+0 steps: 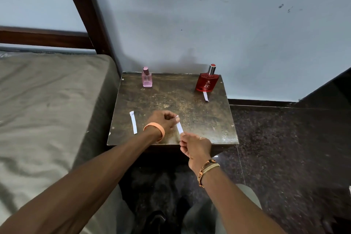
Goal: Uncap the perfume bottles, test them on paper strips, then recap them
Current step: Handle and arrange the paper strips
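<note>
A small pink perfume bottle (147, 78) with a pink cap stands at the back left of a dark wooden table (199, 116). A red perfume bottle (207, 80) with a silver, red-topped cap stands at the back right. A white paper strip (179, 128) is held over the table's front: my left hand (164, 119) pinches its upper end, and my right hand (195, 146) pinches its lower end. A second strip (133, 122) lies flat at the front left. A third strip (205, 96) lies just in front of the red bottle.
A bed with a grey-green cover (47, 110) and a dark wooden frame (85, 11) adjoins the table's left side. A pale wall (228, 24) rises directly behind the table. Dark speckled floor (284, 148) lies to the right, with a dark object (332, 89) at the far right.
</note>
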### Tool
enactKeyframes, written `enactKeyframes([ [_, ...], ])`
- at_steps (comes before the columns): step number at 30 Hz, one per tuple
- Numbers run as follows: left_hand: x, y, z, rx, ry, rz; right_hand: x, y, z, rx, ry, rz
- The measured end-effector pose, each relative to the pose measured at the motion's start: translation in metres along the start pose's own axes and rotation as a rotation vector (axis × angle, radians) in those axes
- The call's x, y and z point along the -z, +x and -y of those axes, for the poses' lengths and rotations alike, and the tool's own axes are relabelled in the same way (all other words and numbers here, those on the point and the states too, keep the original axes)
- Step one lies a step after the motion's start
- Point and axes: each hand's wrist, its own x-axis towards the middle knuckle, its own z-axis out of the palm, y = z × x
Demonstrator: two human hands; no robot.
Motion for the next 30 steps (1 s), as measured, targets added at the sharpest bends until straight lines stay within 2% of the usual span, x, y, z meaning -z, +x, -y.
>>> enactKeyframes([
  [6,-0.011,0.038,0.006,-0.169,0.372,0.041,-0.013,0.033,0.01,-0.026,-0.042,-0.102],
  [9,-0.017,0.045,0.008,-0.206,0.48,0.098,-0.012,0.042,0.005,-0.028,-0.099,-0.115],
  [11,-0.02,0.047,0.012,-0.222,0.518,0.079,-0.012,0.047,0.003,-0.019,-0.12,-0.123],
  [23,-0.023,0.05,0.018,-0.206,0.481,-0.001,-0.011,0.051,0.002,0.145,-0.377,-0.152],
  [30,-0.017,0.042,0.02,-0.153,0.363,-0.04,-0.007,0.048,-0.004,0.148,-0.251,-0.118],
])
